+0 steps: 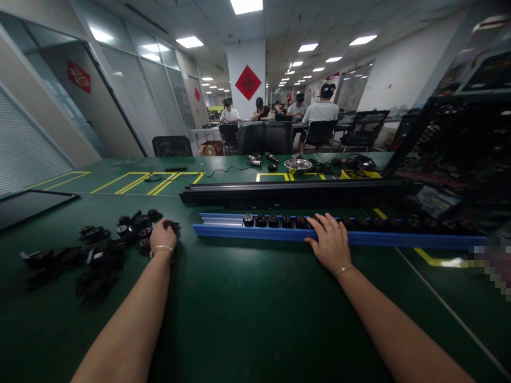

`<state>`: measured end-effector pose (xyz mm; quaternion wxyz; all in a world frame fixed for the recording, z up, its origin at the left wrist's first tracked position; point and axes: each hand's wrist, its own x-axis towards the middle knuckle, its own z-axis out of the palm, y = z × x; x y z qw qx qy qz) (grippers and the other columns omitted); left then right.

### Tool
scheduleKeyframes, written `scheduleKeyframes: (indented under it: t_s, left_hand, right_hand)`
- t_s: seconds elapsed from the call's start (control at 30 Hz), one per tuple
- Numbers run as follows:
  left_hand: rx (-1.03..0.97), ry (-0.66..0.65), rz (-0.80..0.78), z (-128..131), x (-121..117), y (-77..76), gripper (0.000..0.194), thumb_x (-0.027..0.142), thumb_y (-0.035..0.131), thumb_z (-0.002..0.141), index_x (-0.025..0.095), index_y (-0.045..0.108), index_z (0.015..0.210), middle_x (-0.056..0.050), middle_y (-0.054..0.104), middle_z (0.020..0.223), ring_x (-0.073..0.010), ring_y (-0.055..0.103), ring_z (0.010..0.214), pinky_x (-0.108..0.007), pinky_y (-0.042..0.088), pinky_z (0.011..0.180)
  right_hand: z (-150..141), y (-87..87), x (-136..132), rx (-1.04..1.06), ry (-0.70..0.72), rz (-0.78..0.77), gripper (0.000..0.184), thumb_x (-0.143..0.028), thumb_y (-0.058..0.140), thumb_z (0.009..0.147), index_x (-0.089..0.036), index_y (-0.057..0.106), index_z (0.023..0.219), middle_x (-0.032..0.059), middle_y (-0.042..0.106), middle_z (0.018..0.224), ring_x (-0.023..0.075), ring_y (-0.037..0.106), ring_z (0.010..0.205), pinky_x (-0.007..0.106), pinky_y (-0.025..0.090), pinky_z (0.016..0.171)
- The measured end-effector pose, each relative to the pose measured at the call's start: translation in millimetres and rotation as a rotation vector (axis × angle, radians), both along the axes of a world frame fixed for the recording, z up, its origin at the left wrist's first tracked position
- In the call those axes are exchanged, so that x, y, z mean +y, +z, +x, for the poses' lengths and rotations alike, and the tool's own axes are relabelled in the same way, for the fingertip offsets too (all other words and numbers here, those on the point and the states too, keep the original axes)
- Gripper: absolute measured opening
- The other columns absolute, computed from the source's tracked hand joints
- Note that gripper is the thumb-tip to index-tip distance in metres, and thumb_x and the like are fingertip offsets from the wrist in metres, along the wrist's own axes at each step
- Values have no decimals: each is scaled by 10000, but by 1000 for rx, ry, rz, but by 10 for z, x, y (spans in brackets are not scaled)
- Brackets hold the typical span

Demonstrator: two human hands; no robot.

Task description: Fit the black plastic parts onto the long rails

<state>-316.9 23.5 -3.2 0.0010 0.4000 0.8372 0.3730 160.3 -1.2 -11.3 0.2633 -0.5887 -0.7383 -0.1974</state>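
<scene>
My left hand [163,237] is closed around a small black socket module [174,225], at the right edge of a loose pile of similar black modules [106,252] on the green table. My right hand [330,242] lies over a long blue metal channel [255,232], its fingers stretched out across the modules inside. Several black socket modules [273,220] stand in a row in the channel, left of my right hand, and the row carries on to its right. The channel's left end is bare. My fingers hide the modules under them.
Behind the blue channel lies a long black rail [279,194]. A metal bowl [298,165], cables and tools sit farther back. At left is a flat black tray [35,205]; a dark perforated panel [459,143] stands at right. People [322,109] sit at a far table.
</scene>
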Motion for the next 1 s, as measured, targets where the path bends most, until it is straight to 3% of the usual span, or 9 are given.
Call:
scheduleKeyframes:
  t_s: [0.13,0.23,0.43,0.57,0.73,0.9,1.0]
  left_hand:
    - [31,-24,-3,-29,30,18,421,104,515,715,124,581,1130,-166,613,1140,-277,541,1118,-423,384,998]
    - [172,-92,52,156,24,74,431,130,488,734,81,560,1157,-188,567,1207,-280,496,1165,-409,358,1027]
    - [322,-445,106,1037,-76,289,284,216,450,810,162,628,1024,-86,658,1043,-222,560,1040,-344,399,976]
    - [288,-700,79,1636,-89,354,345,319,467,850,179,559,1152,-74,607,1185,-197,524,1127,-324,377,1001]
    - [289,-673,-24,1982,-40,284,382,408,495,846,184,575,1145,-89,610,1198,-235,517,1145,-369,387,970]
    - [305,-594,-5,2008,-41,208,366,422,492,848,229,582,1145,-66,602,1224,-230,483,1186,-377,353,988]
    - [305,-581,-3,1997,-43,194,382,416,487,849,214,576,1160,-81,610,1207,-229,496,1172,-366,358,977]
  right_hand:
    - [-1,9,-3,-5,-4,-5,443,-342,494,832,-241,476,1263,88,466,1337,276,309,1297,521,233,1040]
    - [-7,15,-5,-4,-4,-5,438,-339,491,832,-242,479,1259,90,467,1336,275,307,1297,519,230,1040]
    - [-14,14,-3,6,-5,-8,451,-335,505,820,-234,478,1259,91,467,1335,272,307,1296,522,229,1041]
    - [6,11,1,31,10,-7,475,-341,500,808,-243,466,1272,96,465,1334,282,310,1293,535,231,1031]
    - [-81,56,-17,62,-12,-51,467,-332,501,785,-241,475,1242,97,459,1333,282,305,1294,547,224,1031]
    - [-244,87,-29,167,-134,-72,471,-257,498,726,-206,491,1194,125,454,1320,307,270,1306,607,198,1017]
    - [-225,78,-32,135,-89,-68,479,-295,500,738,-221,485,1211,111,456,1320,296,277,1305,578,209,1026]
